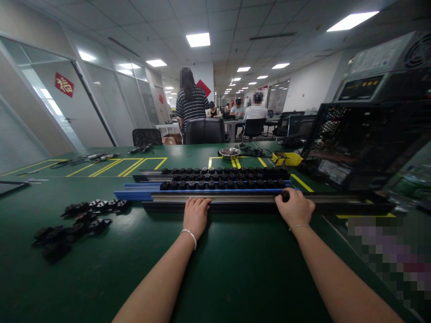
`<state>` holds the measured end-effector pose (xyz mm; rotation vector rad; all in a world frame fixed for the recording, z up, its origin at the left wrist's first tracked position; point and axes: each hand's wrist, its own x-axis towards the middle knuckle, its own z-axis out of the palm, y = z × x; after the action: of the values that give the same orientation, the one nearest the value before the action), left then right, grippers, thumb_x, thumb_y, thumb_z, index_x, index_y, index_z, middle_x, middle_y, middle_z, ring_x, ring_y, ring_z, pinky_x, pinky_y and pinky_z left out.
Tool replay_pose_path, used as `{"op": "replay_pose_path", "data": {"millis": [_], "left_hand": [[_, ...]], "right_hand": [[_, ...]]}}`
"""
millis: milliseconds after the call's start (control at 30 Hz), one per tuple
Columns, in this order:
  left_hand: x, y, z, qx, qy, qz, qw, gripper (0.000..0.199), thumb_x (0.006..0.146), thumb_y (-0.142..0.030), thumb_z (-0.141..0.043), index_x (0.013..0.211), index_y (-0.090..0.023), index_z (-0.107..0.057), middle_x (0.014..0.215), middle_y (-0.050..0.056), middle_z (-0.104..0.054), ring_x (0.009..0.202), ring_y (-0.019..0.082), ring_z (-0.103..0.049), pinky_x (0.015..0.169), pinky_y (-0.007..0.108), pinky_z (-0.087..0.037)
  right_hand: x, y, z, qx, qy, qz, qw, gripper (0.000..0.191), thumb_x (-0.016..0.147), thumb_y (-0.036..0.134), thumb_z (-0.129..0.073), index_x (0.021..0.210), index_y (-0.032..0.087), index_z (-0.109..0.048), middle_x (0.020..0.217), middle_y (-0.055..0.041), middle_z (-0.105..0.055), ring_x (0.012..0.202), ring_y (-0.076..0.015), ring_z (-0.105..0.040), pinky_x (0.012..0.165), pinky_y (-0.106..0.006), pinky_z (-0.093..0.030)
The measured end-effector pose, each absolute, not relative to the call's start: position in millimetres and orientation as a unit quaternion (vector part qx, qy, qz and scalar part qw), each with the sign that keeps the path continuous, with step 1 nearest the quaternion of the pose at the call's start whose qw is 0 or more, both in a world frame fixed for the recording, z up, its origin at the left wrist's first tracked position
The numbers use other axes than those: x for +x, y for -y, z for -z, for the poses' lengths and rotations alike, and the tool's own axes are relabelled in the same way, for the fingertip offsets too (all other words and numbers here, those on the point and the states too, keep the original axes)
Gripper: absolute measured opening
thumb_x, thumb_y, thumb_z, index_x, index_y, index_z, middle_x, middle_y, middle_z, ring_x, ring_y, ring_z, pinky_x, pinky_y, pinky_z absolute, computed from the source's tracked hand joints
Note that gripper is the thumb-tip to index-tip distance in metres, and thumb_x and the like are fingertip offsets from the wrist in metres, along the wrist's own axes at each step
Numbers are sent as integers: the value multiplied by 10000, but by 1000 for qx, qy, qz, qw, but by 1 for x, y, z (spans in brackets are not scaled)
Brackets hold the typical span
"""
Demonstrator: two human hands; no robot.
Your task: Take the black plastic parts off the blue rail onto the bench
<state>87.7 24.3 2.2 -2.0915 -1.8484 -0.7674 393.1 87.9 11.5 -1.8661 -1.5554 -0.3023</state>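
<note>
A long black rail with a bare metal strip (242,198) lies crosswise in front of me. My left hand (196,216) grips its near edge left of the middle, fingers bent over the top. Farther right, my right hand (295,207) pinches a small black part (286,195) at the rail; its lower side is hidden by the fingers. Just behind runs a blue rail (133,194), with a row of black modules (211,184) along it. Another black rail (148,177) with similar modules lies beyond that.
Loose black modules (81,224) lie in a cluster at left. A metal bowl (230,153), cables (252,150) and a yellow tray (287,159) stand farther back on the green table (235,269). Computer cases (373,130) rise at right. Several people are in the background.
</note>
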Motion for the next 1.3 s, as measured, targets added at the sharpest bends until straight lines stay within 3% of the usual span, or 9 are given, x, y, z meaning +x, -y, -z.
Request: {"op": "replay_pose_path", "data": {"millis": [400,1000,1300], "left_hand": [[88,-23,-2,-716,632,264,135,301,842,-223,-412,1091,-291,-569,1012,15,-634,1004,186,-506,1004,406,-291],[88,-22,-2,-719,629,263,135,305,850,-228,-394,1097,-283,-564,1017,22,-628,1014,188,-501,1010,414,-284],[89,-22,-2,-718,630,264,130,315,853,-234,-386,1107,-290,-563,1019,21,-628,1023,191,-500,1013,419,-276]], "right_hand": [[389,-89,-6,-682,621,137,362,312,720,378,-433,931,186,-561,857,-72,-587,829,-236,-519,833,-409,-311],[380,-86,-8,-639,659,140,370,292,748,378,-445,938,183,-553,916,-81,-614,882,-239,-538,884,-419,-314],[378,-86,-9,-608,697,128,358,294,780,386,-431,952,183,-556,921,-73,-609,844,-216,-544,812,-370,-370]]}}
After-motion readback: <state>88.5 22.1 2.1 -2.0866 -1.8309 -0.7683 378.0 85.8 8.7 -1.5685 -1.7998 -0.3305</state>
